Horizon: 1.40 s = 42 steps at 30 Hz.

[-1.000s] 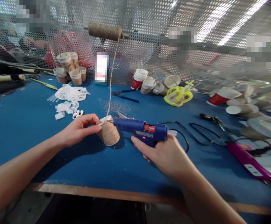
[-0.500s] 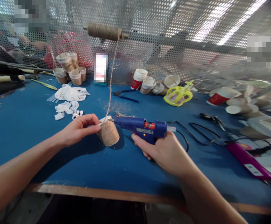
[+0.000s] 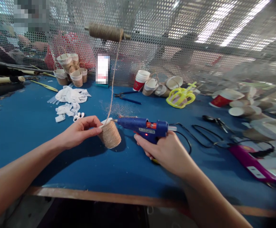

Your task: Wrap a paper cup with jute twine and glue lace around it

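Note:
My left hand (image 3: 82,131) pinches the white rim of a paper cup (image 3: 110,135) wrapped in brown twine, which tilts above the blue table. My right hand (image 3: 163,147) grips a blue hot glue gun (image 3: 141,126) by its handle; a red light glows on its side, and a clear glue stick (image 3: 172,128) pokes out behind. The gun's metal nozzle is at the cup's upper edge; whether it touches, I cannot tell. A strand of twine (image 3: 114,72) runs from the cup's rim up to a twine spool (image 3: 104,32) on a rod.
Twine-covered cups (image 3: 76,77) are stacked at the back left, near white lace scraps (image 3: 71,95) and scissors (image 3: 78,116). Behind the gun lie pliers (image 3: 128,98), red cups (image 3: 141,80) and a yellow crown-shaped item (image 3: 180,97). A purple power strip (image 3: 247,161) and black cord (image 3: 203,139) lie right.
The glue gun's rear has dipped slightly, and its nozzle has shifted a little right along the cup's rim. The left hand and the cup stay almost still.

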Motion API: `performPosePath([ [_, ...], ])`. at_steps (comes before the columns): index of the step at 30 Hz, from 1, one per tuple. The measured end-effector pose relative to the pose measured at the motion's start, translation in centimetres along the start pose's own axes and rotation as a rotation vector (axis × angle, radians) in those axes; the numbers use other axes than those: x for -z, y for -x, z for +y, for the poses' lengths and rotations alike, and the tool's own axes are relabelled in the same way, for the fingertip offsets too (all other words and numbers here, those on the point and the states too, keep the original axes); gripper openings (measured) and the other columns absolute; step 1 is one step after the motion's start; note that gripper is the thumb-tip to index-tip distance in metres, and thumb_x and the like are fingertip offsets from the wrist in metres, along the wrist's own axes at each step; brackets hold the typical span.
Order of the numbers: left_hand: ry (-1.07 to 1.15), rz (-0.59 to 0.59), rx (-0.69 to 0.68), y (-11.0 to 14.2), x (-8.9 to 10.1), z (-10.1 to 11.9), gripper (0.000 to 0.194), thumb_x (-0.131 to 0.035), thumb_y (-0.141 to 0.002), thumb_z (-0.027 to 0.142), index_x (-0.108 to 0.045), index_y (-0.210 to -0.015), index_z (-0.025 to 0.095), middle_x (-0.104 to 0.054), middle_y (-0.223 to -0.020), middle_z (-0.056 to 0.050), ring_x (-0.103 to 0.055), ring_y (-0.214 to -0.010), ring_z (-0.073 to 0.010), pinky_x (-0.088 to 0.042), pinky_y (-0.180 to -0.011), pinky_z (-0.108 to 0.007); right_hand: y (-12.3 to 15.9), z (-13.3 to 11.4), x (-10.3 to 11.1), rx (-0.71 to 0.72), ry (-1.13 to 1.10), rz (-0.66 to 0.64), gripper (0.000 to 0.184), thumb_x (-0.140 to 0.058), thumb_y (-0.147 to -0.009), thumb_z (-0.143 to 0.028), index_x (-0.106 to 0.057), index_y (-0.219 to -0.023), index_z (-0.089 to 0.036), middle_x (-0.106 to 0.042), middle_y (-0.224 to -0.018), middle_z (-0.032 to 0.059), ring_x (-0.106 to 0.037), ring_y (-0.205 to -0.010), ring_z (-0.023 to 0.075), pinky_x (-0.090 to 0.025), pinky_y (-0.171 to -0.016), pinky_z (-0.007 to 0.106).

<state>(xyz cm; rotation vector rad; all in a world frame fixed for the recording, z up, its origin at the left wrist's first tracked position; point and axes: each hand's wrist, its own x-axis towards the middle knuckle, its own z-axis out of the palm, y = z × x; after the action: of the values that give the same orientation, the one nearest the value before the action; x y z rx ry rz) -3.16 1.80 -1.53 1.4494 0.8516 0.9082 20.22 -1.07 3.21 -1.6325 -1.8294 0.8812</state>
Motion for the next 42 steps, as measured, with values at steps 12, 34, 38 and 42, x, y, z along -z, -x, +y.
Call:
performPosePath([
  [12,-0.010,0.014,0.011,0.0,-0.1,0.2,0.018,-0.063,-0.076,0.029,-0.052,-0.068,0.016,-0.056,-0.070,0.001,-0.049,-0.067,-0.0107,-0.037,-0.065,-0.023,0.3,-0.1,-0.1,0.044,0.027,0.002,0.026,-0.057,-0.073,-0.032,-0.043,-0.054,-0.021,-0.046,-0.037,-0.0061,-0.044,-0.031,0.0089,-0.038,-0.036,0.022],
  [34,-0.027,-0.017,0.006,0.0,0.1,-0.2,0.019,-0.061,-0.078,0.031,-0.052,-0.071,0.016,-0.056,-0.076,0.000,-0.050,-0.073,-0.0118,-0.037,-0.070,-0.025,0.0,0.5,-0.2,0.020,-0.029,-0.001,0.028,-0.059,-0.073,-0.033,-0.044,-0.052,-0.021,-0.048,-0.037,-0.0049,-0.044,-0.030,0.0090,-0.036,-0.033,0.021],
  [38,-0.019,-0.004,-0.005,0.0,0.1,-0.3,0.020,-0.064,-0.076,0.031,-0.053,-0.070,0.015,-0.057,-0.075,0.000,-0.050,-0.073,-0.0121,-0.037,-0.069,-0.025,-0.4,0.7,-0.3,-0.004,-0.023,0.010,0.029,-0.059,-0.072,-0.034,-0.043,-0.051,-0.021,-0.048,-0.036,-0.0043,-0.045,-0.031,0.0092,-0.038,-0.034,0.021],
  [42,-0.027,-0.001,-0.011,-0.1,0.2,-0.5,0.019,-0.062,-0.076,0.031,-0.053,-0.071,0.015,-0.058,-0.076,-0.001,-0.051,-0.072,-0.0121,-0.037,-0.068,-0.025,-0.8,1.1,-0.4,-0.006,-0.032,0.027,0.030,-0.059,-0.072,-0.036,-0.044,-0.052,-0.021,-0.048,-0.036,-0.0042,-0.045,-0.031,0.0092,-0.038,-0.034,0.021],
])
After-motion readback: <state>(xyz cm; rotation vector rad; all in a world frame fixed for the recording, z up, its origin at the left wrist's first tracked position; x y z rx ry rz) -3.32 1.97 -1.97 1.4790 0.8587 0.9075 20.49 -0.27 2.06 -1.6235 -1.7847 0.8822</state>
